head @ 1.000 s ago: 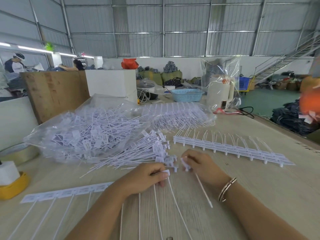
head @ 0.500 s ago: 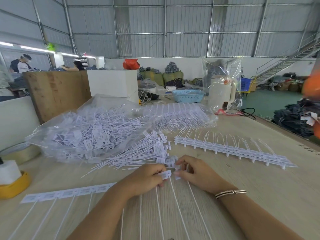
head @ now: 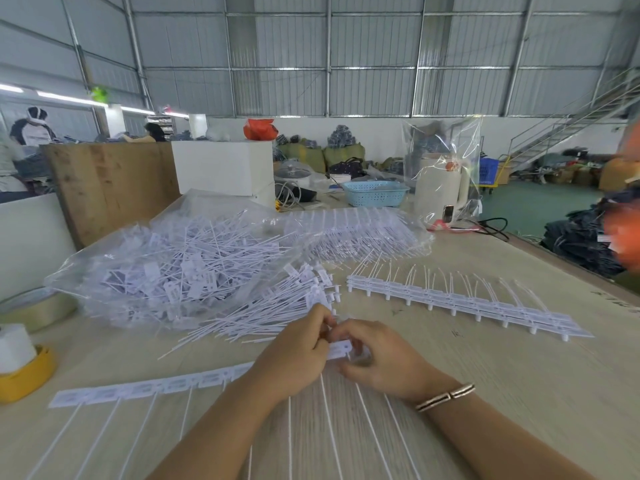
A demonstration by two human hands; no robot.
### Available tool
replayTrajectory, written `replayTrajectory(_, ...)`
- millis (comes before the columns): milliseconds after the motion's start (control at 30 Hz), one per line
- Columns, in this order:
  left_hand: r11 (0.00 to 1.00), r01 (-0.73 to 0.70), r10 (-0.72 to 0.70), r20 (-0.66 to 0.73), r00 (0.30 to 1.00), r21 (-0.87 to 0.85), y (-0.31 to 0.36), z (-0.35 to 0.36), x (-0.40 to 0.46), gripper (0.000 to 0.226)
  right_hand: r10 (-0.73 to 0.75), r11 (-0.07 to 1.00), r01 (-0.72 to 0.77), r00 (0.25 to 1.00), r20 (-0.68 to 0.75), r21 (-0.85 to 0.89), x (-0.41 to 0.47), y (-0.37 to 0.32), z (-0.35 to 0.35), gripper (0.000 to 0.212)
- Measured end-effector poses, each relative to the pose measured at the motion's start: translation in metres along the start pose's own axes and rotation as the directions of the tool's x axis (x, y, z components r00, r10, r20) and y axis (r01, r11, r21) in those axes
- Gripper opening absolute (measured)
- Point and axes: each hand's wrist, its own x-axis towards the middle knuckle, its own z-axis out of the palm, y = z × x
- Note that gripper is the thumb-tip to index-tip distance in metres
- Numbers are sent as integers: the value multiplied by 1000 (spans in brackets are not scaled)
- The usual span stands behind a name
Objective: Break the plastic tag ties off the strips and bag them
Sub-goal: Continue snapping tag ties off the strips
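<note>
Your left hand (head: 294, 355) and right hand (head: 377, 362) meet over the near strip (head: 149, 388), which lies across the tabletop (head: 519, 393) with its tails running back toward you. Your left fingers are curled round the strip's right end, pinning it where the next tie (head: 341, 349) joins. Your right fingers pinch that tie's flat head, thumb below and fingertips on top. Holding both sides this close to the joint looks deliberate: it puts the bend on the thin link, so the head should snap off cleanly rather than the strip flexing along its length.

The strip's left part rests flat on the tabletop with several heads attached, so I judge there are a good many ties left on it.

Loose ties (head: 277, 306) lie fanned just beyond your hands, heads to the right, close enough to drop each new one without reaching. Behind them sits the clear bag (head: 156, 271), already heaped with ties, its mouth seemingly toward the loose pile, which would make scooping them in easy.

To the right, a small stack of unbroken strips (head: 467, 303) waits within reach, tails pointing away. A second bag (head: 363, 233) of strips lies further back.
</note>
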Motion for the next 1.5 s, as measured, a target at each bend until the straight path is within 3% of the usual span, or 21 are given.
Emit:
replayTrajectory(100, 958, -53, 62, -24, 998, 281, 0, 0, -1, 8, 54, 998, -54, 998, -15, 19, -1, 6, -5, 21)
replayTrajectory(167, 938, -12, 30, -47, 998, 346, -5, -1, 0, 14, 87, 996, -86, 995, -50, 29, -4, 10, -7, 22)
replayTrajectory(267, 983, 103, -112, 52, 992, 150, -13, 0, 1, 38, 80, 996, -77, 995, -53, 50, -5, 12, -8, 23)
replayTrajectory(333, 983, 181, -178, 100, 979, -27, -16, 1, 1, 43, 63, 997, -63, 998, -1, 52, -4, 12, -6, 23)
replayTrajectory(400, 978, 190, -178, 127, 976, -89, -17, 1, 1, 41, 64, 998, -64, 997, 30, 5, -2, 13, -5, 24)
replayTrajectory(600, 977, 161, -127, 228, 965, -141, -22, -5, 2, 25, 35, 984, -40, 999, -32, -174, -2, 19, -3, 20)
replayTrajectory(867, 978, 103, -66, 197, 978, -183, -24, -5, 3, 25, 0, 941, -3, 1000, -9, -338, -2, 20, -1, 23)
replayTrajectory(1200, 986, 77, -51, 174, 983, -148, -27, -3, 4, 24, -9, 938, 34, 997, 73, -344, 0, 16, 1, 48)
replayTrajectory(1500, 982, 79, -49, 174, 984, -170, -29, -1, 3, 22, -13, 937, 27, 999, 43, -348, -1, 18, 2, 29)
